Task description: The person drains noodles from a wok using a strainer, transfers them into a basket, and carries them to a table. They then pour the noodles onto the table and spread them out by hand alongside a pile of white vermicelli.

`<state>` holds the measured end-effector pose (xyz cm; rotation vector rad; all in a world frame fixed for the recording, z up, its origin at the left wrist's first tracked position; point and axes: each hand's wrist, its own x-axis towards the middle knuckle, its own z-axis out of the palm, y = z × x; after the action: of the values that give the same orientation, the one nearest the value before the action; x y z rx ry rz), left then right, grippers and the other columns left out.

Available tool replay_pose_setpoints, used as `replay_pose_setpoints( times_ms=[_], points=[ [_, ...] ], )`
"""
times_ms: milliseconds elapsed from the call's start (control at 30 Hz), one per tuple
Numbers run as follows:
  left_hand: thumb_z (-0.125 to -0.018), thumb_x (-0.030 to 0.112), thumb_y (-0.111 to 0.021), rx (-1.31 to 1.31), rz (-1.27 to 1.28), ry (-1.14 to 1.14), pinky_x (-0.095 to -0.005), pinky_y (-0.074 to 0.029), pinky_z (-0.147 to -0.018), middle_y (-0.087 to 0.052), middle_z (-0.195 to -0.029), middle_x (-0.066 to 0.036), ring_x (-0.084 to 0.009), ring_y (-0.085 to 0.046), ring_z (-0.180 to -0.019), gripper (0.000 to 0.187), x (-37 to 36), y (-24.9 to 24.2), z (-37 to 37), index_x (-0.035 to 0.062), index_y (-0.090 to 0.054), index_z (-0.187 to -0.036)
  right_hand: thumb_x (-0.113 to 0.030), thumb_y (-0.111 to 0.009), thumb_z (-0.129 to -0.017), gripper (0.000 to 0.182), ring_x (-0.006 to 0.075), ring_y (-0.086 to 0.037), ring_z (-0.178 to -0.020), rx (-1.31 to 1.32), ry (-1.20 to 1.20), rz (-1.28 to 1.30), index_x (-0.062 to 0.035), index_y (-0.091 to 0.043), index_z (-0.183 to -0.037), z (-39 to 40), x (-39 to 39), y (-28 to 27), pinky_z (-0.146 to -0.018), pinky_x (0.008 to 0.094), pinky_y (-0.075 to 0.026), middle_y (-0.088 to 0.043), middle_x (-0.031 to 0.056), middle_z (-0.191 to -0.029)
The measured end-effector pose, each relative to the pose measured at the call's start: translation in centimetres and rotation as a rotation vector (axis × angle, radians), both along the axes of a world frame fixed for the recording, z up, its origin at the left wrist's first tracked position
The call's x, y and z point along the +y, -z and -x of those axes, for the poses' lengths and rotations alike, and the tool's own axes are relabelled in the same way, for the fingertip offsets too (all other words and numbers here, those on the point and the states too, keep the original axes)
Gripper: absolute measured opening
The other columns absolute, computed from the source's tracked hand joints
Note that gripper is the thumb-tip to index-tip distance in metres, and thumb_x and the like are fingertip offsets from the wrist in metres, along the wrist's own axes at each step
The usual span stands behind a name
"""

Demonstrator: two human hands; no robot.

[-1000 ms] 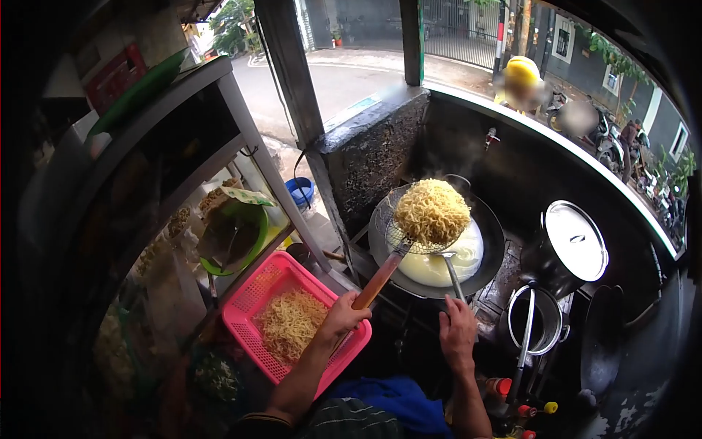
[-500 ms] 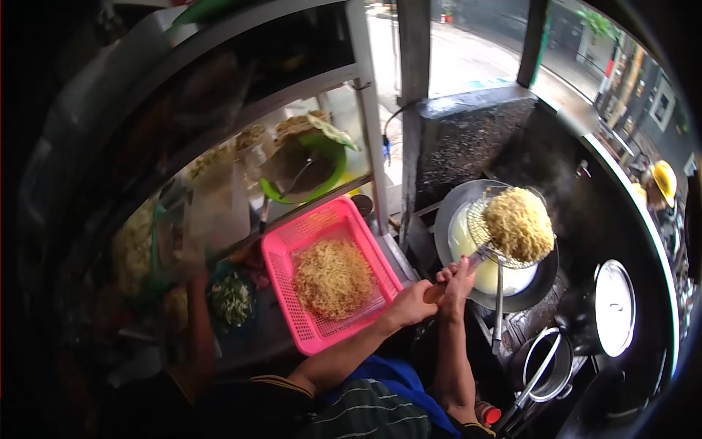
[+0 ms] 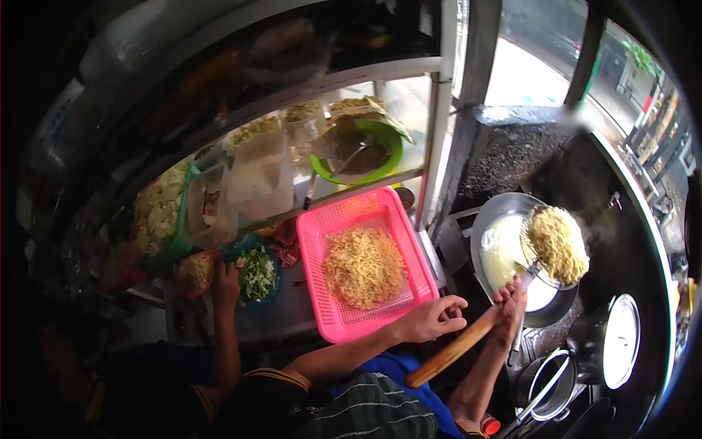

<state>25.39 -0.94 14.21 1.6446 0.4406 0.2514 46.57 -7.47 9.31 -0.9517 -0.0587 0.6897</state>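
My right hand (image 3: 510,300) grips the wooden handle (image 3: 455,350) of a wire strainer close to its metal neck. A heap of noodles (image 3: 557,245) fills the strainer, which is held above the right side of a wok (image 3: 488,219) with pale, cloudy liquid. Off the handle, my left hand (image 3: 431,320) is beside it with fingers loosely curled and apart, holding nothing. It is near the lower right corner of a pink basket (image 3: 322,322), where more noodles (image 3: 363,267) lie in a mound.
At the left a co-worker's hand (image 3: 227,282) is beside a bowl of chopped greens (image 3: 256,276). A green bowl (image 3: 395,150) stands in the glass case. To the right are a pot (image 3: 537,388) and a round lid (image 3: 621,342).
My left hand has let go of the wooden handle and moved apart from it. My right hand still holds the strainer. The view has shifted left, so more of the case shows.
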Motion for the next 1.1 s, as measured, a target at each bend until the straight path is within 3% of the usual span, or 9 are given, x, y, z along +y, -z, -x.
replay_pose_setpoints(
  times_ms=[100,200,267,500,700,867,933,1100],
  points=[
    [-0.09,0.027,-0.061,-0.062,-0.123,-0.18,-0.0277,-0.048,-0.076,-0.062,-0.093,-0.007,-0.0128,-0.06,-0.085,0.036,2.1,0.6,4.7,0.0035,-0.056,-0.116,-0.02,-0.056,-0.093,0.028,0.0045,-0.035,-0.051,-0.012,0.01,0.016,-0.002,-0.045,-0.111,-1.0,-0.8,0.3,-0.044,0.0215,-0.032,-0.037,-0.0041,-0.069],
    [-0.09,0.019,-0.061,-0.103,-0.089,-0.361,-0.0248,-0.048,-0.074,-0.062,-0.092,-0.004,-0.01,-0.059,-0.084,0.026,3.9,1.3,8.9,0.0036,-0.058,-0.111,-0.018,-0.055,-0.093,0.032,0.0048,-0.035,-0.053,-0.036,0.01,0.007,0.0026,-0.044,-0.116,-1.6,-2.2,-0.5,-0.046,0.0216,-0.031,-0.038,-0.0025,-0.072],
    [-0.09,0.022,-0.06,-0.15,-0.129,-0.556,-0.0273,-0.049,-0.069,-0.062,-0.083,-0.006,-0.0127,-0.06,-0.077,0.026,4.6,1.5,11.3,0.0015,-0.058,-0.106,-0.017,-0.055,-0.093,0.034,0.0042,-0.035,-0.054,-0.054,0.003,-0.008,0.0036,-0.043,-0.117,-1.5,-3.0,-1.7,-0.046,0.0207,-0.031,-0.038,-0.0026,-0.072],
    [-0.089,0.02,-0.063,-0.132,-0.34,-1.137,-0.0228,-0.044,-0.055,-0.062,-0.082,-0.004,-0.0092,-0.055,-0.066,0.023,5.7,5.6,19.3,0.0038,-0.059,-0.104,-0.01,-0.048,-0.096,0.032,0.005,-0.036,-0.055,-0.013,-0.086,-0.094,0.0059,-0.041,-0.123,-2.3,-6.3,-5.2,-0.047,0.0211,-0.032,-0.036,-0.0022,-0.074],
    [-0.086,0.025,-0.066,0.027,-0.389,-1.234,-0.0257,-0.045,-0.061,-0.054,-0.091,-0.008,-0.012,-0.048,-0.068,0.034,5.0,9.3,23.0,0.0044,-0.055,-0.112,-0.003,-0.042,-0.097,0.025,0.0054,-0.037,-0.057,-0.047,-0.268,-0.211,0.0083,-0.038,-0.119,-2.1,-8.2,-6.2,-0.049,0.0202,-0.035,-0.036,-0.0005,-0.074],
    [-0.085,0.026,-0.067,-0.025,-0.388,-1.192,-0.0276,-0.047,-0.064,-0.052,-0.095,-0.01,-0.0143,-0.051,-0.072,0.038,3.2,11.6,23.7,0.0044,-0.054,-0.113,-0.004,-0.042,-0.097,0.025,0.0052,-0.037,-0.057,0.003,-0.278,-0.228,0.0082,-0.038,-0.118,-1.0,-9.3,-4.9,-0.049,0.0201,-0.035,-0.036,-0.0005,-0.074],
    [-0.085,0.028,-0.068,-0.045,-0.534,-1.155,-0.0294,-0.048,-0.066,-0.052,-0.096,-0.011,-0.016,-0.054,-0.076,0.04,3.1,12.1,24.0,0.0051,-0.053,-0.114,-0.004,-0.041,-0.097,0.024,0.0051,-0.037,-0.057,0.025,-0.285,-0.226,0.0082,-0.038,-0.118,-0.4,-9.1,-4.9,-0.049,0.0201,-0.035,-0.036,-0.0005,-0.074],
    [-0.085,0.03,-0.068,-0.057,-0.33,-1.095,-0.0318,-0.049,-0.066,-0.051,-0.095,-0.013,-0.0197,-0.055,-0.075,0.045,1.8,12.5,24.2,0.005,-0.05,-0.117,-0.004,-0.041,-0.097,0.024,0.0048,-0.037,-0.057,0.077,-0.296,-0.247,0.0082,-0.038,-0.118,0.2,-9.8,-3.7,-0.049,0.02,-0.035,-0.036,-0.0006,-0.074]
  ],
)
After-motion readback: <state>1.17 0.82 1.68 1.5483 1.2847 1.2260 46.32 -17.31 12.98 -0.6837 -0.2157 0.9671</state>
